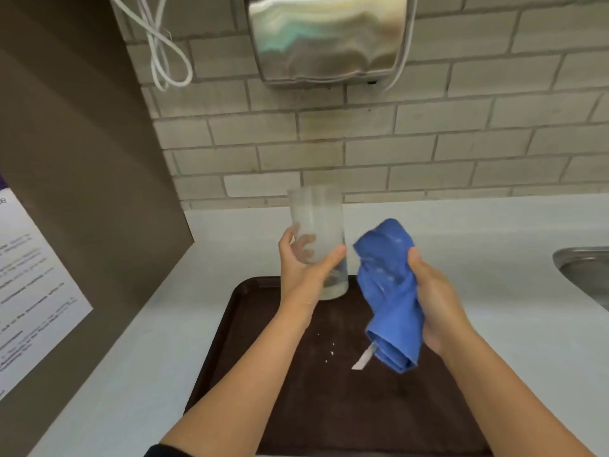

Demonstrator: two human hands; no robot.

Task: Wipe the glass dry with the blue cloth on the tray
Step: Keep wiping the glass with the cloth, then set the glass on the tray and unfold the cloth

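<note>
While the white counter (461, 245) stretches wide under a wall of pale brick tiles (428, 140), the dark brown tray (250, 344) sits square in front of the person, and everything happens right above it. Up on the wall hangs a steel hand dryer (326, 37), with a looped white cable (164, 54) to its left, a brown panel (75, 159) carrying a printed notice (29, 285) at the far left, and the rim of a metal sink (583, 272) poking in at the right edge.

Now the hands. The left hand (304, 268) wraps firmly around the lower half of the glass (318, 239), thumb across the front, fingers showing through the clear wall. It holds the tumbler upright and, as far as I can judge, lifted just off the tray's far edge, probably to steady it and present its side to the cloth. The right hand (435, 298) is clenched on the blue cloth (390, 291), bunched into a thick wad that hangs down, its top just beside the glass but apart from it. A small white tag (362, 357) dangles below. Tiny water droplets (329, 351) glint on the tray, so the tray looks to be there to catch drips.
</note>
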